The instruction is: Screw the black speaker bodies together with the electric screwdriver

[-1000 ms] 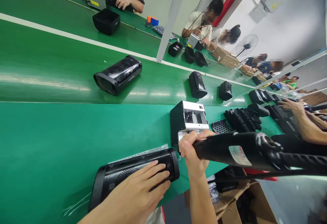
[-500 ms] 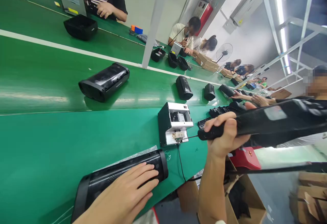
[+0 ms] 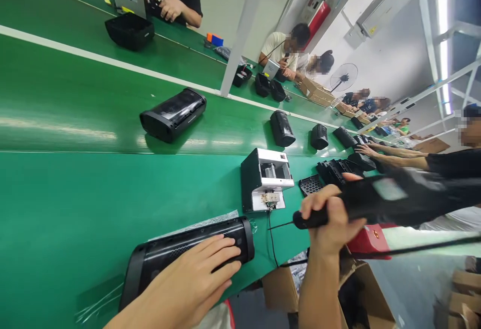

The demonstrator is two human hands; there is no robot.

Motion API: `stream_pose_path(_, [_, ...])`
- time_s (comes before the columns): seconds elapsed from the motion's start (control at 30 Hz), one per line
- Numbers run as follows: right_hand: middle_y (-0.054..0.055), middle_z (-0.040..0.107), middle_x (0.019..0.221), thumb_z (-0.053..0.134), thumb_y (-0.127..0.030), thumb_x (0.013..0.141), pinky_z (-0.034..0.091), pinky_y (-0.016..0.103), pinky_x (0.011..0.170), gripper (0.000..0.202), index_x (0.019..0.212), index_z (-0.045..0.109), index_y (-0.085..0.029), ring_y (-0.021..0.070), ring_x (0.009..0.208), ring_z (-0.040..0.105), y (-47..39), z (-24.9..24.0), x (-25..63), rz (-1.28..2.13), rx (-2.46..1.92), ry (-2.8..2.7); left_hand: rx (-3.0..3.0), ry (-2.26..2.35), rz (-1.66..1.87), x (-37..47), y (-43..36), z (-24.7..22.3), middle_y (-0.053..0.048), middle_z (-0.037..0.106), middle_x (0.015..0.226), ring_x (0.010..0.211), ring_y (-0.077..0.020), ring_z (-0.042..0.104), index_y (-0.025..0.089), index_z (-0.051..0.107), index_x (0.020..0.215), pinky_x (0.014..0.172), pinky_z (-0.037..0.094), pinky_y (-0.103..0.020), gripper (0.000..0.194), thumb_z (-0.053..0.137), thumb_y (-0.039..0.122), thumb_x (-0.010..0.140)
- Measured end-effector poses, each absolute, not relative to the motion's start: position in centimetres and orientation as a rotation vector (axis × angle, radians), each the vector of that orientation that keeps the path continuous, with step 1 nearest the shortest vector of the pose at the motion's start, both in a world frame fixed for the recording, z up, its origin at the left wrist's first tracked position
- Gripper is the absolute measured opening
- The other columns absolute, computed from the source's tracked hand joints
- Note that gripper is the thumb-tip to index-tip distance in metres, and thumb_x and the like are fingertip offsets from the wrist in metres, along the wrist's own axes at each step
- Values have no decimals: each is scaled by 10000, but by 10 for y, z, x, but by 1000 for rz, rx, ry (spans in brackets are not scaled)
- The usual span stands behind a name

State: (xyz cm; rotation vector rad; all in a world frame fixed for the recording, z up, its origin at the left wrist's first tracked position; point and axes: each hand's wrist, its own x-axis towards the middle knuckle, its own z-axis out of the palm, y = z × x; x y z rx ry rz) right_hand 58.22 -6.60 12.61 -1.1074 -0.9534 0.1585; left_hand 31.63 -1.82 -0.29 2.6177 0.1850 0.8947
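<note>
Flat on top of a long black speaker-like housing (image 3: 161, 254) rests my left hand (image 3: 199, 274), fingers spread over its right part. The housing lies on the green table, with clear plastic film beside it. My right hand (image 3: 330, 214) is wrapped round a black electric screwdriver (image 3: 361, 199), whose thin bit points left over the table. Left of the bit and slightly above it stands a black and white screw feeder (image 3: 266, 181), not touched by the bit.
More black housings (image 3: 173, 114) lie on the green conveyor (image 3: 75, 103) beyond the table. Black grille parts (image 3: 311, 186) sit right of the feeder. A red machine (image 3: 370, 241) and open cartons (image 3: 280, 289) are at lower right. Other people work along the line.
The screwdriver bit has come away from the screw feeder and is now lower, over the table near the cable. My left hand stays on the housing. The whole view has shifted slightly.
</note>
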Motion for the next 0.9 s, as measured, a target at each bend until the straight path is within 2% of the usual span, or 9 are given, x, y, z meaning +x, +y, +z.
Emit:
stream_pose_path(0.1, [-134, 657, 680, 814, -348, 1012, 549, 275, 426, 358, 1332, 655, -321, 121, 364, 531, -63, 156, 561, 201, -918, -991, 2585, 197, 888, 316, -18, 3, 17, 861, 1373, 1291, -206, 813, 260, 795, 1288, 1217, 647, -359, 228, 598, 211, 1183])
stream_pose_path(0.23, [-128, 679, 699, 842, -353, 1002, 512, 279, 385, 387, 1350, 675, -330, 130, 351, 538, -37, 169, 529, 346, -778, -1077, 2576, 189, 828, 317, -20, 0, 7, 848, 1411, 1329, -230, 801, 259, 776, 1323, 1221, 648, -394, 227, 615, 204, 1172])
stream_pose_path(0.73, [-142, 627, 715, 807, -361, 1052, 515, 269, 412, 371, 1373, 626, -321, 109, 379, 531, -13, 152, 503, 426, -842, -1162, 2568, 202, 743, 319, -26, -4, 11, 812, 1445, 1387, -254, 766, 256, 726, 1299, 1258, 599, -456, 201, 557, 223, 1194])
stream_pose_path(0.9, [-129, 620, 760, 752, -337, 1108, 533, 269, 460, 326, 1400, 606, -349, 109, 441, 564, -14, 123, 500, 481, -863, -1219, 2566, 245, 907, 322, -32, -15, 17, 822, 1390, 1373, -218, 743, 243, 745, 1277, 1314, 494, -408, 210, 546, 289, 1231])
